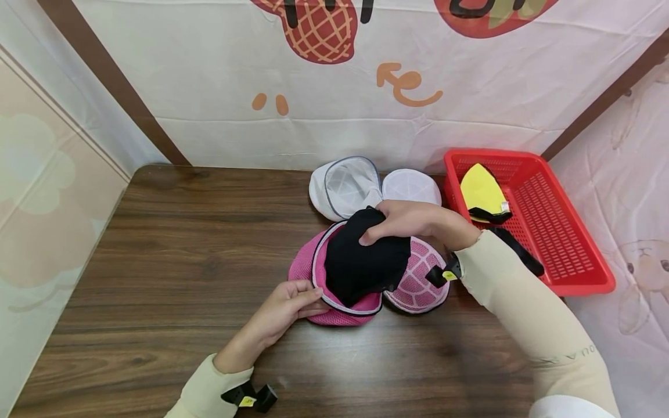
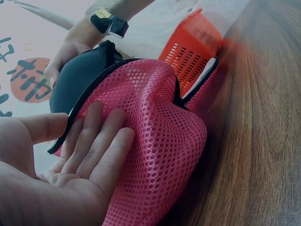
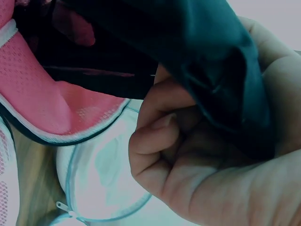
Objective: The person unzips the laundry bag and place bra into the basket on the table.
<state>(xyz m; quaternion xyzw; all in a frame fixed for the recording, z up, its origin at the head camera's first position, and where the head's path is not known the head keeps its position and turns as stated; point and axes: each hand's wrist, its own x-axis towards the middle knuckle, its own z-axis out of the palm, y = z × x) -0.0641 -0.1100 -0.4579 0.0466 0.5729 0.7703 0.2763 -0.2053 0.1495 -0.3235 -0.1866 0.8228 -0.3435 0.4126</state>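
My left hand pinches the near left rim of a pink mesh laundry bag, thumb on one side and fingers along the outer mesh. The bag is unzipped, its mouth facing up. A black bra, folded into a smooth cup shape, lies partly within that mouth. My right hand grips the bra from above, and curled fingers show beneath the dark fabric in the right wrist view. The bag's pink mesh lid lies folded out to the right. How deep the bra sits is hidden.
A white zippered bag stands open behind the pink one, its round lid beside it. At the right, a red plastic basket holds a yellow cup-shaped garment with black trim and a black item. A printed curtain backs the wooden table.
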